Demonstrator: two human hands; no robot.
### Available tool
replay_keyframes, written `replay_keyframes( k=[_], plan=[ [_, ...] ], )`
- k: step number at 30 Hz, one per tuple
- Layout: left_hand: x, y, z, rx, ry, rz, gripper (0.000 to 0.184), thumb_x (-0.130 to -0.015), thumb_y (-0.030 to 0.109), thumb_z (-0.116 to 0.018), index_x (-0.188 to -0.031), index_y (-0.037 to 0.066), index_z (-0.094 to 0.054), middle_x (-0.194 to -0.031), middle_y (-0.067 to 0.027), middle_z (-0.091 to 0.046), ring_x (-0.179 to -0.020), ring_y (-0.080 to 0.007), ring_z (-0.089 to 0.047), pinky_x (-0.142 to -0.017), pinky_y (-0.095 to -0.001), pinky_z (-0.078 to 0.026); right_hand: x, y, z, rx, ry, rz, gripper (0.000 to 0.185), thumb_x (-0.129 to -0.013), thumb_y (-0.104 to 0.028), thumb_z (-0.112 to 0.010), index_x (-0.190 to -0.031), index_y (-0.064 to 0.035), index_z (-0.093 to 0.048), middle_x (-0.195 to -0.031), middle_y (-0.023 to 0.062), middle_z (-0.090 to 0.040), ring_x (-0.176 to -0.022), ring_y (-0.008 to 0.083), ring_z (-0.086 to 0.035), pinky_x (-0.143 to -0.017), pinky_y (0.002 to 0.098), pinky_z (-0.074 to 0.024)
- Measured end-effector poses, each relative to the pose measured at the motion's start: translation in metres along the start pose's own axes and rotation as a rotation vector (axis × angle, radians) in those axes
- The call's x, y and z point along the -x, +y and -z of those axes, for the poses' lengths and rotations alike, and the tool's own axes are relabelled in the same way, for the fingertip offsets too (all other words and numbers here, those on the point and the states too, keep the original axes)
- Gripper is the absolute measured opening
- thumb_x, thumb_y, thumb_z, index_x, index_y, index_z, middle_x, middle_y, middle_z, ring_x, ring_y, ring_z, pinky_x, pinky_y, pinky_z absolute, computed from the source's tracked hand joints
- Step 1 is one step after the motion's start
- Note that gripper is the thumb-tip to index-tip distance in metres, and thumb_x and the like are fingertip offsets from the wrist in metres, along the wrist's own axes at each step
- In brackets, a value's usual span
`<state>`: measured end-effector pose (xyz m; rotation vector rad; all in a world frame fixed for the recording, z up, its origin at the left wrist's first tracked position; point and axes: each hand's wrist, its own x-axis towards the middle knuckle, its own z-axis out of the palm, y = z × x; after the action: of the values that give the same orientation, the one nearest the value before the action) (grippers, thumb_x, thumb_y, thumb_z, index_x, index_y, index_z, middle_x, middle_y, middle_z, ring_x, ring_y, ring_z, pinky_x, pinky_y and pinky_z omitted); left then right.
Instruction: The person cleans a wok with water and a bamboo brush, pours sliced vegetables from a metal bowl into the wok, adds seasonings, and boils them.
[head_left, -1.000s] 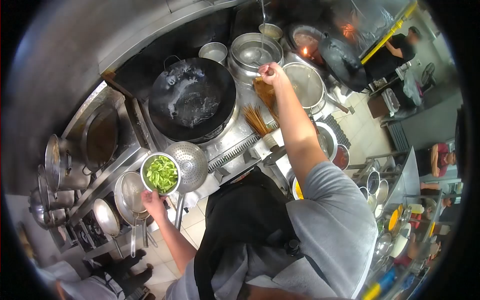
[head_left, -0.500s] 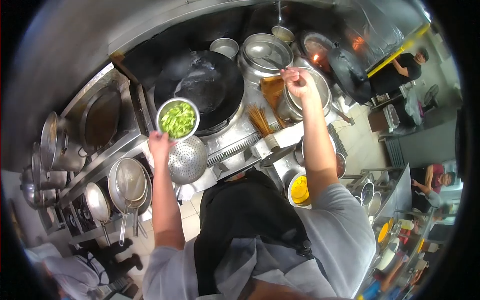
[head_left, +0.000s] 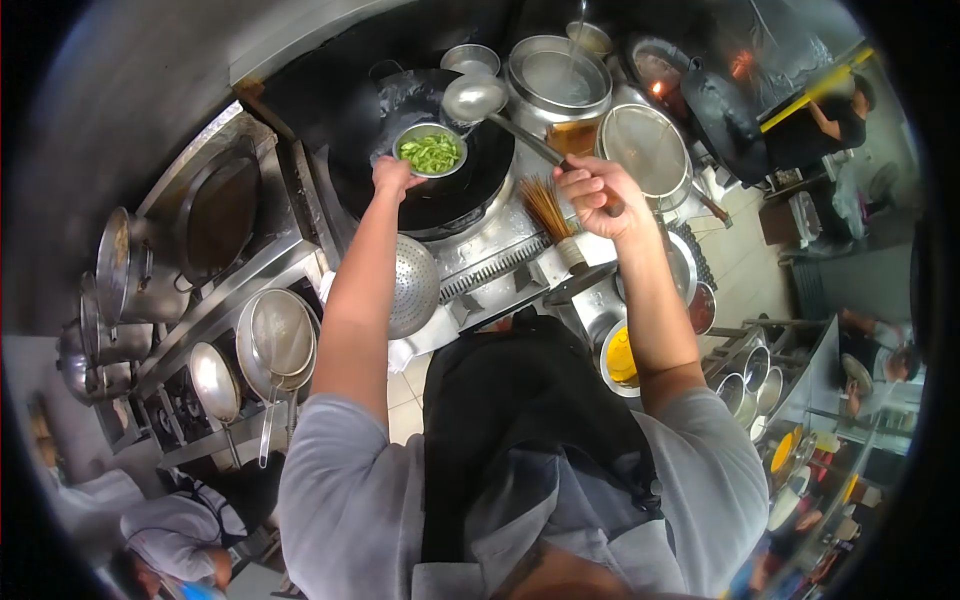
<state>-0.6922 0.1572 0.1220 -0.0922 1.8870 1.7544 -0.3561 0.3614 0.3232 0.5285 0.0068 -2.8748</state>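
Holding bowl and ladle over the wok

The left hand (head_left: 396, 178) has its fingers closed on the near left side of a metal bowl (head_left: 463, 152); how far they reach beneath it is hidden. Sliced greens (head_left: 430, 153) fill the bowl, which hangs inside the outline of the black wok (head_left: 490, 178), well clear of its right edge. The right hand (head_left: 601, 196) has its fingers wrapped around the handle of a ladle (head_left: 525, 138), whose cup sits beside the bowl, toward the wok's far right edge. Whether the cup holds anything, I cannot tell.

Good handling here, I judge, means keeping the bowl within the wok's rim so stray pieces land inside, tilting it low and smoothly, and giving bowl and ladle room not to knock. Fingers are best kept high, away from the metal.
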Motion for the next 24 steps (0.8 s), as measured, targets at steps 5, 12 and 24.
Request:
replay_keyframes(
  k=[5, 12, 24],
  plan=[
    [-0.014, 0.018, -0.013, -0.113, 0.01, 0.006, 0.036, -0.09, -0.011, -0.051, -0.124, -0.007, -0.04, -0.11, -0.0253, -0.059, -0.085, -0.0372, -0.073, -0.064, -0.045, -0.068, -0.026, 0.039, 0.01, 0.307, 0.198, 0.053, 0.024, -0.106, -0.021, -0.049, -0.096, 0.0005, -0.051, -0.068, -0.0036, -0.046, -0.051, 0.0057, -0.045, -0.038, 0.019, -0.033],
    [-0.019, 0.037, -0.022, -0.373, 0.106, -0.08, 0.026, -0.089, -0.006, -0.055, -0.114, -0.001, -0.057, -0.116, -0.021, -0.064, -0.087, -0.0355, -0.074, -0.062, -0.0435, -0.067, -0.029, 0.092, 0.005, 1.028, 0.508, 0.244, 0.032, -0.106, -0.027, -0.052, -0.088, -0.0014, -0.055, -0.067, 0.0013, -0.052, -0.048, 0.0119, -0.049, -0.039, 0.0302, -0.0408],
    [0.039, 0.068, -0.005, -1.387, 0.159, -0.88, 0.028, -0.092, 0.007, -0.049, -0.119, 0.009, -0.06, -0.147, -0.0258, -0.048, -0.104, -0.0459, -0.067, -0.09, -0.0517, -0.056, -0.016, 0.072, 0.03, 1.73, 0.742, 0.63, 0.042, -0.102, -0.031, -0.055, -0.103, 0.0105, -0.062, -0.067, 0.0268, -0.065, -0.06, 0.0389, -0.069, -0.063, 0.0476, -0.0539]
  ],
)
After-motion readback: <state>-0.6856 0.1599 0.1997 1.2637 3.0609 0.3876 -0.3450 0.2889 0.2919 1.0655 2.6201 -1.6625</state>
